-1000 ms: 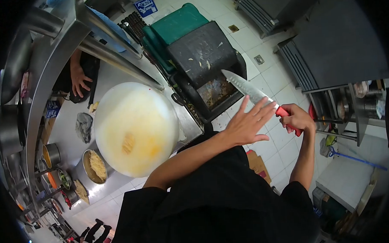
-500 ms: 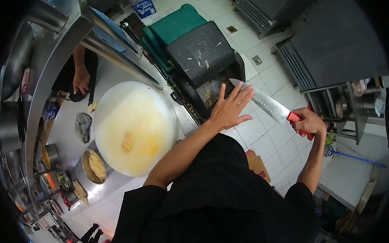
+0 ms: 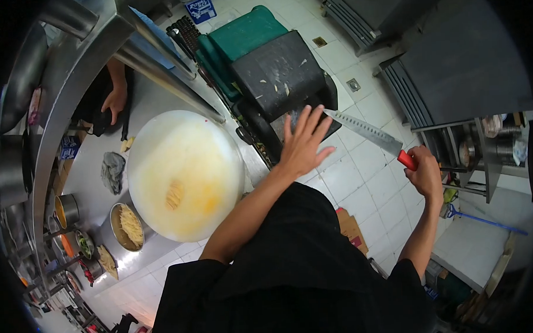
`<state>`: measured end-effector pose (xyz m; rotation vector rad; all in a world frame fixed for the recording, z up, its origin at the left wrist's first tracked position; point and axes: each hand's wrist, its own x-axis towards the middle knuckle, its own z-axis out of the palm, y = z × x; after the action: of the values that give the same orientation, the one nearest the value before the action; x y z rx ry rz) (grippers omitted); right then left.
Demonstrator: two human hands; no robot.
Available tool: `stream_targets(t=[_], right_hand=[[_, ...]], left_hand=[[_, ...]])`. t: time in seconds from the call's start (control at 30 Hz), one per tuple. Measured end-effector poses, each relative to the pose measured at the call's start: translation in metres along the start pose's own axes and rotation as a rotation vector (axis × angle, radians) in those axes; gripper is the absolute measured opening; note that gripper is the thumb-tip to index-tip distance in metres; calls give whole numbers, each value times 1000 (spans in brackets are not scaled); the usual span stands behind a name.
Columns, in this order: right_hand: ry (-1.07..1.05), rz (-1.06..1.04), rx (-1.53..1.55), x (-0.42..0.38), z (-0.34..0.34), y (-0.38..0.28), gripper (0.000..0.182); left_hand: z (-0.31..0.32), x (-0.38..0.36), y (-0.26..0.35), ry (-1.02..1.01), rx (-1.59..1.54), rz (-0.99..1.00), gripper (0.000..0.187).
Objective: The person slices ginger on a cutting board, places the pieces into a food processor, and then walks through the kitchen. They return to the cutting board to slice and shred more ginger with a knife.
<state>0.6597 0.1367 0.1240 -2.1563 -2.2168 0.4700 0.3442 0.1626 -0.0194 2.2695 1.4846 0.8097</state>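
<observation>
My right hand [image 3: 423, 171] grips the red handle of a large knife [image 3: 366, 131], blade pointing up-left over the tiled floor. With fingers spread and nothing in it, my left hand [image 3: 302, 143] hovers over the open black waste bin [image 3: 278, 78], just left of the blade tip. A round white cutting board [image 3: 184, 172] with yellow stains and a small pile of shreds lies on the steel counter [image 3: 91, 178] to the left.
A green bin [image 3: 238, 33] stands behind the black one. Metal pots of shredded food [image 3: 127, 226] and sauces [image 3: 62, 210] sit by the board, with a grey rag [image 3: 112, 170]. Another person's hand [image 3: 114, 101] rests on the counter's far side. Steel shelving [image 3: 483, 147] is at right.
My left hand slid off the blade and moved left over the bin. My right hand drew the knife back to the right and lower.
</observation>
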Motion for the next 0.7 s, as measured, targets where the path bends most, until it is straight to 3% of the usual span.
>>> stream_targets(t=[0.2, 0.47, 0.53, 0.63, 0.67, 0.7], right_hand=[[74, -53, -96, -9, -6, -19, 38], [93, -61, -260, -20, -30, -3, 40], [104, -2, -216, -25, -36, -5, 41], [129, 17, -118, -34, -39, 14, 41], [112, 24, -89, -31, -36, 44, 43], [124, -16, -21, -32, -43, 49, 44]], left_hand=[[13, 5, 17, -79, -63, 26, 80], [36, -1, -32, -169, -2, -137, 75], [44, -3, -47, -160, 17, -163, 67], [55, -4, -55, -31, 37, -133, 16], [61, -8, -57, 14, 51, -112, 13], [75, -12, -65, -64, 81, -126, 11]])
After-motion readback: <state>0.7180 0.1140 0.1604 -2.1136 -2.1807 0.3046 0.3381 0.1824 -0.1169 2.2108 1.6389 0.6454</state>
